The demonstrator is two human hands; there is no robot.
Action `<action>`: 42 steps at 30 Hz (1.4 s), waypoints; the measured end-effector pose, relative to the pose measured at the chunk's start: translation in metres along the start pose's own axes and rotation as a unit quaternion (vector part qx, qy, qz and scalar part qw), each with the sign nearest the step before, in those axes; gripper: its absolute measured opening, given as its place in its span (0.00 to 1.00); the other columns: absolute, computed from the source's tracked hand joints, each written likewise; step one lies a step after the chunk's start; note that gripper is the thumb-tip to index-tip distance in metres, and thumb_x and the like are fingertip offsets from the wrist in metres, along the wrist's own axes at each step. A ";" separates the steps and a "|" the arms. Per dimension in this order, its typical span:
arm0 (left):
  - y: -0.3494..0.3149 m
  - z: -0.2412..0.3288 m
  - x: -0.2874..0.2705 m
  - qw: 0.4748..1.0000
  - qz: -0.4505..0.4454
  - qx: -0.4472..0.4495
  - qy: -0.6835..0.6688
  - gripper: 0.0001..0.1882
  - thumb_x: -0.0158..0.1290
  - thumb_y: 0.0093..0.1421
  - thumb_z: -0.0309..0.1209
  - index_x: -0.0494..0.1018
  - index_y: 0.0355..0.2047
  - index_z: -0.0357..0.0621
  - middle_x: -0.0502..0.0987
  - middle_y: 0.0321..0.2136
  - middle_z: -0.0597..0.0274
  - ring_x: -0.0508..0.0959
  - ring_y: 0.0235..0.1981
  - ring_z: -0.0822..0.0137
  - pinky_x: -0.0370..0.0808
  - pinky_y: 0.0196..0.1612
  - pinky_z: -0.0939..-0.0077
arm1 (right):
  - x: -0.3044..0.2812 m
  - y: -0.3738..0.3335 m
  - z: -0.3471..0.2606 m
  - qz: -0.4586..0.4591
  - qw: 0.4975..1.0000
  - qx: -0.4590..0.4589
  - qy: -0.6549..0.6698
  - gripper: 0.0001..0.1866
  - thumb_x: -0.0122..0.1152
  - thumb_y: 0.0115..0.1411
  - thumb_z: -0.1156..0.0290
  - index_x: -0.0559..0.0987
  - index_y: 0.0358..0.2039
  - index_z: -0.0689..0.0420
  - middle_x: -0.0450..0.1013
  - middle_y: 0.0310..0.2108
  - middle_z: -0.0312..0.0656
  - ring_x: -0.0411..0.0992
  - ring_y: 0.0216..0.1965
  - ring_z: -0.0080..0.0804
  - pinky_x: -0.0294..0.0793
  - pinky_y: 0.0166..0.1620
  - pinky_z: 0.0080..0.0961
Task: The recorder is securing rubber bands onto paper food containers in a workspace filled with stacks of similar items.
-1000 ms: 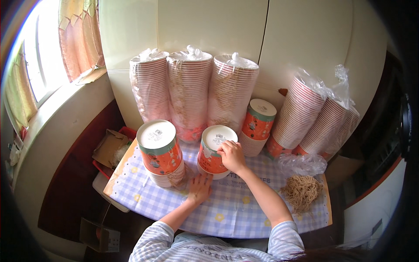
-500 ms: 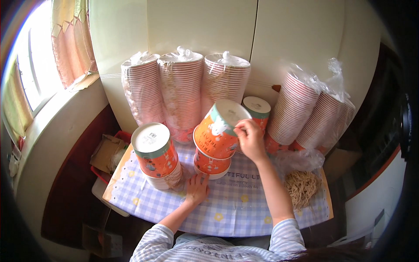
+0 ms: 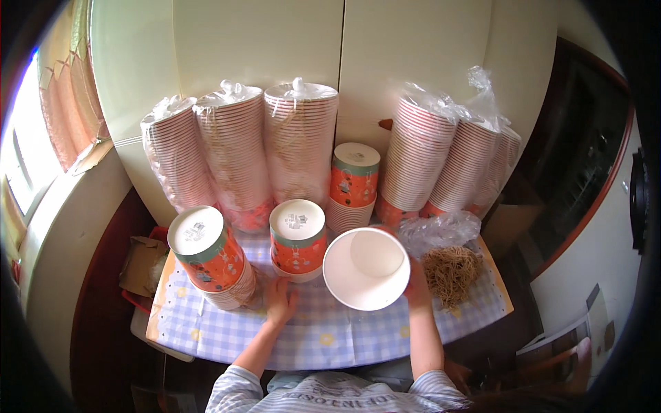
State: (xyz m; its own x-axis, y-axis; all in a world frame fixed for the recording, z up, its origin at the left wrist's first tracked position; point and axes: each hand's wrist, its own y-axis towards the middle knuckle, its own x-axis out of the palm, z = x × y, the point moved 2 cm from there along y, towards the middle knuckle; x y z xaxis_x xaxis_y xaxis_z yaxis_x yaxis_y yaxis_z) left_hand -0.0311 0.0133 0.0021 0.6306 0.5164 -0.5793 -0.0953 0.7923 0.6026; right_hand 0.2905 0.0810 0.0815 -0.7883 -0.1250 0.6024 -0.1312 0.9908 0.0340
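Note:
My right hand (image 3: 417,286) grips the side of a large paper bucket (image 3: 337,275) at the right of the table middle. The bucket is tilted so its white open mouth faces me; most of my fingers are hidden behind it. My left hand (image 3: 281,303) is at the rim of an upturned orange paper bucket (image 3: 299,253) with a green band, its fingers apart and seemingly touching that rim. To the left stands a short stack of upturned buckets (image 3: 210,258). A similar short stack (image 3: 354,186) is farther back.
Tall nested bucket stacks (image 3: 231,158) in clear plastic line the back left, and more wrapped stacks (image 3: 416,158) the back right. Crumpled plastic (image 3: 441,230) and a tan bundle of strings (image 3: 451,275) are on the right of the checked tablecloth (image 3: 344,337). A cabinet (image 3: 255,41) stands behind.
My right hand has lifted the large bucket off the upturned middle one, moved it right and tipped its mouth toward me. My left hand stays by the middle bucket. The view has turned right.

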 end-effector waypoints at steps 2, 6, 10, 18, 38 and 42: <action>-0.002 -0.004 0.006 1.000 -0.009 0.006 -0.010 0.18 0.50 0.50 0.30 0.66 0.42 0.39 0.68 0.39 0.45 0.68 0.41 0.49 0.65 0.45 0.60 | -0.026 0.001 0.029 0.008 0.997 0.038 0.061 0.14 0.45 0.61 0.65 0.73 0.40 0.59 0.73 0.39 0.41 0.72 0.40 0.30 0.71 0.46 0.29; -0.008 0.005 0.022 0.967 -0.145 -0.121 -0.172 0.16 0.50 0.56 0.32 0.67 0.43 0.38 0.72 0.33 0.50 0.74 0.31 0.56 0.71 0.35 0.67 | -0.051 0.001 0.060 -0.004 0.994 0.004 0.105 0.14 0.47 0.61 0.64 0.71 0.42 0.59 0.72 0.41 0.42 0.71 0.43 0.32 0.70 0.48 0.31; -0.006 0.038 0.032 0.929 -0.170 -0.129 -0.302 0.20 0.53 0.55 0.32 0.66 0.46 0.37 0.73 0.32 0.54 0.75 0.26 0.61 0.72 0.29 0.72 | -0.056 0.003 0.071 -0.019 0.990 -0.025 0.139 0.12 0.48 0.61 0.66 0.70 0.41 0.59 0.71 0.42 0.42 0.70 0.44 0.34 0.69 0.48 0.34; -0.004 0.058 0.047 0.966 -0.212 -0.035 -0.145 0.17 0.58 0.46 0.30 0.66 0.35 0.40 0.70 0.34 0.54 0.73 0.35 0.58 0.72 0.36 0.70 | -0.079 0.013 0.084 -0.013 0.993 -0.011 0.119 0.09 0.46 0.62 0.70 0.69 0.41 0.57 0.70 0.41 0.40 0.69 0.42 0.31 0.68 0.46 0.29; 0.000 0.077 0.061 0.948 -0.258 0.151 0.107 0.28 0.54 0.48 0.44 0.68 0.48 0.46 0.49 0.58 0.41 0.46 0.58 0.31 0.52 0.55 0.41 | -0.079 0.020 0.092 0.087 0.976 -0.066 -0.187 0.11 0.53 0.56 0.76 0.69 0.41 0.59 0.70 0.36 0.39 0.68 0.37 0.25 0.68 0.43 0.22; 0.004 0.082 0.063 0.952 -0.234 0.166 0.109 0.27 0.55 0.48 0.43 0.69 0.46 0.42 0.48 0.58 0.40 0.42 0.59 0.31 0.48 0.56 0.39 | -0.091 0.022 0.086 0.105 0.955 -0.068 -0.269 0.08 0.53 0.56 0.74 0.72 0.38 0.60 0.71 0.34 0.38 0.69 0.35 0.25 0.69 0.40 0.21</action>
State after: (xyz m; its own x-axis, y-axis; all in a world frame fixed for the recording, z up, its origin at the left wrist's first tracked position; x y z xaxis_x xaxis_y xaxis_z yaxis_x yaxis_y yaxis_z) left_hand 0.0710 0.0221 0.0126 0.3665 0.2148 -0.9053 0.4283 0.8248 0.3691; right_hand 0.3082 0.1100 -0.0409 -0.9881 0.1050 0.1124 0.1147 0.9899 0.0833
